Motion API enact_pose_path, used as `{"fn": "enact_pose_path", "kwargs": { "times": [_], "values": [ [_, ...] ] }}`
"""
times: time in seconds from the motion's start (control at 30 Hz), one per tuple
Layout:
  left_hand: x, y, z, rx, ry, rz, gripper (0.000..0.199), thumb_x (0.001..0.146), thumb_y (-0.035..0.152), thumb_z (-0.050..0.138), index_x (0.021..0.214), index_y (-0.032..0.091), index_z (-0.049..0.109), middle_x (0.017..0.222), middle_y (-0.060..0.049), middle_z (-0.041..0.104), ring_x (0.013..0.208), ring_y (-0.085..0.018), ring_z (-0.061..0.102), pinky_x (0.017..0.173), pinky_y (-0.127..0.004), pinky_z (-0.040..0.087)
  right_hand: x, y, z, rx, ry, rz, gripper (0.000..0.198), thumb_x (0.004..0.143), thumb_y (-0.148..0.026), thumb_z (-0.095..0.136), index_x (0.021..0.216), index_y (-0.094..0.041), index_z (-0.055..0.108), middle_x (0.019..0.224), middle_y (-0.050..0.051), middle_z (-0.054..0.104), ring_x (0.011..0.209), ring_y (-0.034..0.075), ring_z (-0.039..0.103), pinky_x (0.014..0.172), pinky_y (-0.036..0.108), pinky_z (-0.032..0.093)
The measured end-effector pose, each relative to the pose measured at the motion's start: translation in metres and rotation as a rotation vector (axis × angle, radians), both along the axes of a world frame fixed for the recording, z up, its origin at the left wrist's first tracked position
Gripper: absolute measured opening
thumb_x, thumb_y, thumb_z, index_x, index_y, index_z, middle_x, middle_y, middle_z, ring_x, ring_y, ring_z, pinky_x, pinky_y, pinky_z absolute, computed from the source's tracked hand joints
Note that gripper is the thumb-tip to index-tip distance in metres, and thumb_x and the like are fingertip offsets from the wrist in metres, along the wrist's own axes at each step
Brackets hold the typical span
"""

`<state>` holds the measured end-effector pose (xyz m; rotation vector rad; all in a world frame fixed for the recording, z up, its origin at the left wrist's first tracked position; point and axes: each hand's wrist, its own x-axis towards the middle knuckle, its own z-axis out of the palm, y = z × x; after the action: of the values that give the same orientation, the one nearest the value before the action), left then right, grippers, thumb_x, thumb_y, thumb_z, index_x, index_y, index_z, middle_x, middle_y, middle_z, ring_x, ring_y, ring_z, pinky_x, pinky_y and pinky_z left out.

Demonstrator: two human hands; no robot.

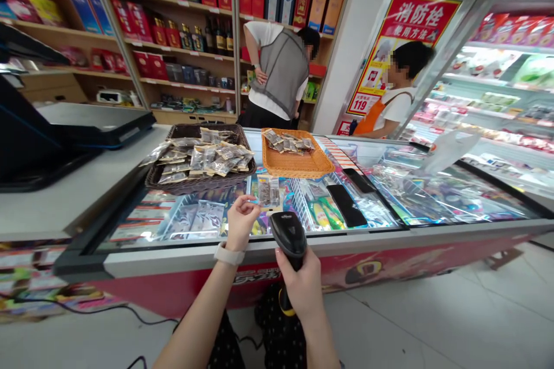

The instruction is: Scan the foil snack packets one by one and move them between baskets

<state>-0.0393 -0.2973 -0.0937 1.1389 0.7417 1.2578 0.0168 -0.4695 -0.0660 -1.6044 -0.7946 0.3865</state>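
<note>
We are gripping a black plastic handheld scanner in our right hand, the fingers wrapping its handle and its head facing away from us over the front edge of the glass-topped chest freezer. Our left hand is hovering just beside two small clear packets with dark contents, its thumb and fingers curling narrowly together; we cannot tell whether the fingertips are touching them. These two packets are lying side by side on the glass, in front of the gap between the baskets.

A dark brown woven basket is holding a large heap of similar packets, some hanging over its left rim. A shallow orange woven basket is holding a smaller pile towards its far side, leaving much of its floor showing.

Judging by these piles, we are handling packets with many lying in each basket's heap, but we cannot tell which have been scanned and which are left. Two black phones are lying to the right, well apart from our left hand.
</note>
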Motion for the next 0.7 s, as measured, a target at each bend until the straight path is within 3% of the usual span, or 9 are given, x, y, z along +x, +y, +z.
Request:
{"fn": "enact_pose_path", "kwargs": {
  "times": [0.33,0.43,0.53,0.7],
  "values": [
    [0.0,-0.001,-0.001,-0.039,-0.033,0.003,0.028,0.059,0.021,0.074,0.083,0.019,0.06,0.059,0.004,0.064,0.056,-0.01,0.058,0.063,-0.022,0.047,0.004,0.001,0.0,-0.012,0.011,-0.015,0.035,0.082,-0.042,0.067,0.099,-0.012,0.076,0.091,0.013,0.081,0.086,0.03,0.075,0.075,0.033,0.056],
    [-0.004,0.005,0.009,-0.066,-0.057,0.003,0.029,0.057,0.023,0.074,0.083,0.02,0.06,0.059,0.004,0.063,0.06,-0.013,0.063,0.062,-0.023,0.048,0.005,0.0,-0.001,-0.007,0.022,0.0,0.038,0.083,-0.044,0.067,0.101,-0.012,0.076,0.094,0.013,0.081,0.087,0.03,0.075,0.074,0.032,0.056],
    [-0.016,0.03,0.039,-0.019,-0.101,0.068,0.03,0.055,0.025,0.074,0.08,0.02,0.06,0.056,0.004,0.059,0.062,-0.015,0.064,0.062,-0.024,0.049,0.005,0.001,-0.004,0.005,0.029,0.001,0.039,0.083,-0.045,0.068,0.1,-0.012,0.077,0.093,0.014,0.082,0.086,0.031,0.075,0.072,0.031,0.055],
    [-0.043,0.108,0.119,0.164,-0.078,0.328,0.029,0.054,0.025,0.071,0.079,0.019,0.057,0.061,0.004,0.058,0.059,-0.012,0.06,0.063,-0.024,0.051,0.0,0.005,-0.005,0.061,0.042,0.015,0.035,0.082,-0.044,0.07,0.097,-0.013,0.079,0.088,0.013,0.082,0.085,0.032,0.076,0.071,0.031,0.055]
  ]
}}
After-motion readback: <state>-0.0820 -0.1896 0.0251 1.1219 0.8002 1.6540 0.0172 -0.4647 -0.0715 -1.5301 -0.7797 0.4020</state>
